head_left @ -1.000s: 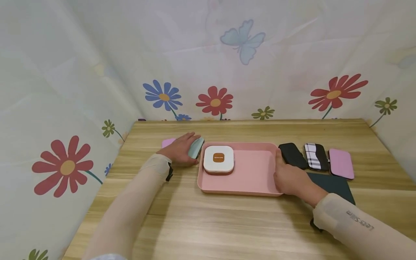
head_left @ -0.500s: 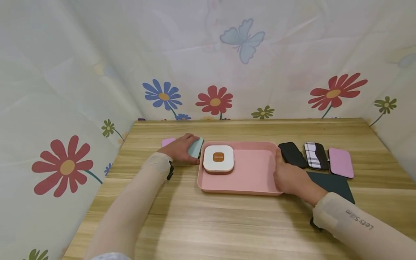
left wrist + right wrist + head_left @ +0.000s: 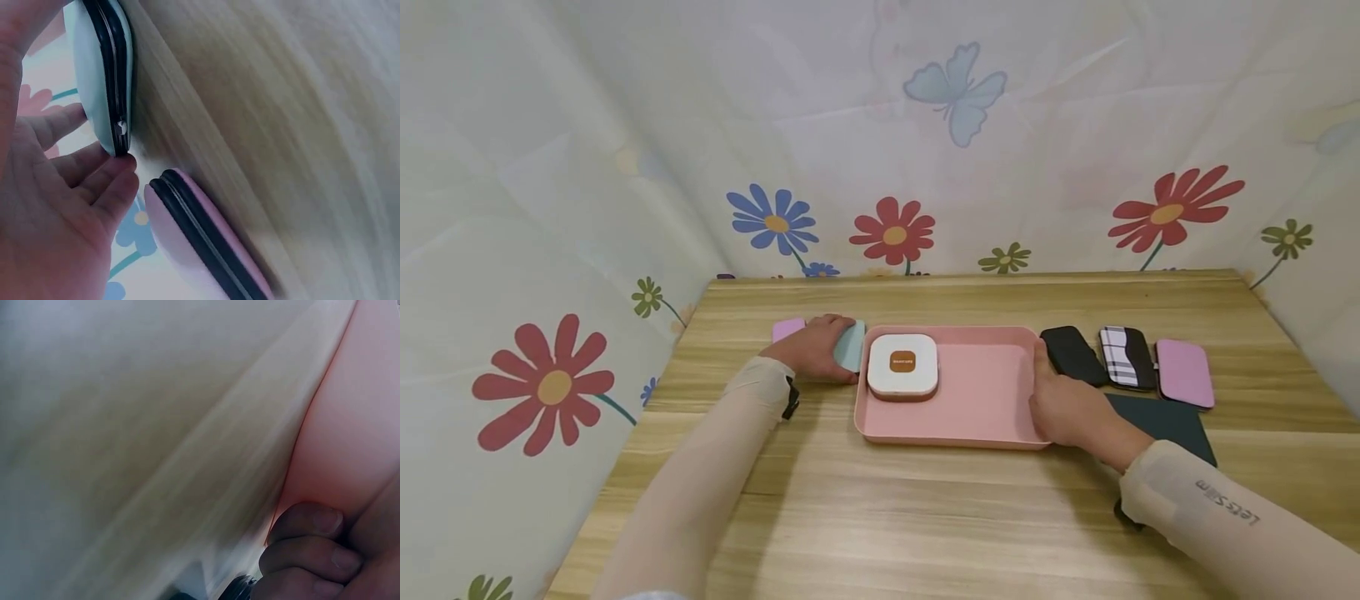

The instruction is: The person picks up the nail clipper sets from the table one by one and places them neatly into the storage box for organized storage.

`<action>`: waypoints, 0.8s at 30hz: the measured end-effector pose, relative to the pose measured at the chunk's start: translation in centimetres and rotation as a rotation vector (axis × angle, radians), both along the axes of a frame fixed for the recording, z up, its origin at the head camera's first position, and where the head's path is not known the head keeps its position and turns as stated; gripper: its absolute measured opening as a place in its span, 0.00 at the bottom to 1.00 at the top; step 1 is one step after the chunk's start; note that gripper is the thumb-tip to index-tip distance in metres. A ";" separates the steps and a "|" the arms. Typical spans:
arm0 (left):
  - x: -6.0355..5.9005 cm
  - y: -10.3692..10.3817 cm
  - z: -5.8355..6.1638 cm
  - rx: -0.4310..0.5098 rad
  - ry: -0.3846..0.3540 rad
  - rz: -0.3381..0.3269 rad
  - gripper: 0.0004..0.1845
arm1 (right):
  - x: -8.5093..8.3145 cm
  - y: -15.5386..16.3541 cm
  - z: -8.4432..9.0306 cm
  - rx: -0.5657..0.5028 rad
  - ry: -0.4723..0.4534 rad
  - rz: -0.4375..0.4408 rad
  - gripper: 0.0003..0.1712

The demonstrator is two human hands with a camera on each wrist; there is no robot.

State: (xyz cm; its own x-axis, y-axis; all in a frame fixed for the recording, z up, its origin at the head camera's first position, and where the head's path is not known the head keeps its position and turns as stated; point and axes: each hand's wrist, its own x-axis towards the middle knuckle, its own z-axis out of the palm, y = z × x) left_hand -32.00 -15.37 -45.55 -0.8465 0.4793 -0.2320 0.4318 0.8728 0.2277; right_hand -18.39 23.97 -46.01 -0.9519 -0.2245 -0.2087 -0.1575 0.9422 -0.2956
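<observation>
My left hand (image 3: 820,346) grips a pale teal zip case (image 3: 852,347), tipped up on its edge just left of the pink tray (image 3: 977,392). The left wrist view shows that teal case (image 3: 100,75) held between my fingers (image 3: 94,169) and palm, with a pink zip case (image 3: 200,244) lying flat beside it. A white square box (image 3: 903,365) with an orange label sits in the tray's left end. My right hand (image 3: 1060,408) holds the tray's right rim, thumb on top. The right wrist view shows its fingers (image 3: 309,547) curled under the tray's edge (image 3: 350,437).
Right of the tray lie a black case (image 3: 1072,355), a plaid case (image 3: 1126,358), a pink case (image 3: 1183,373) and a dark green flat pad (image 3: 1165,421). Another pink case (image 3: 787,328) lies behind my left hand. Flowered cloth walls close in the wooden table (image 3: 925,517) on three sides.
My left hand and the teal case have shifted slightly, the case standing a bit more upright. My right hand stays on the tray's rim.
</observation>
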 end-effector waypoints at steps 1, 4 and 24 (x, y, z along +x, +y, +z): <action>0.0 -0.1 -0.2 0.001 0.009 -0.001 0.59 | 0.0 0.0 0.0 -0.003 -0.001 0.003 0.47; -0.1 -0.4 -0.6 0.017 0.038 -0.007 0.58 | 0.0 0.0 0.0 -0.013 -0.001 0.011 0.47; 1.8 -1.9 1.0 0.075 0.173 0.095 0.57 | -0.4 0.6 -0.1 -0.097 -0.040 0.049 0.48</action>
State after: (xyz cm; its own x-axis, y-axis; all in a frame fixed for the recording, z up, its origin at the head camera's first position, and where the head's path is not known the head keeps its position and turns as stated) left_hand -30.24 -17.24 -44.55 -0.9128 0.4057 -0.0461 0.3865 0.8949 0.2233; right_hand -18.79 24.59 -46.13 -0.9307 -0.2913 -0.2212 -0.1887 0.9004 -0.3921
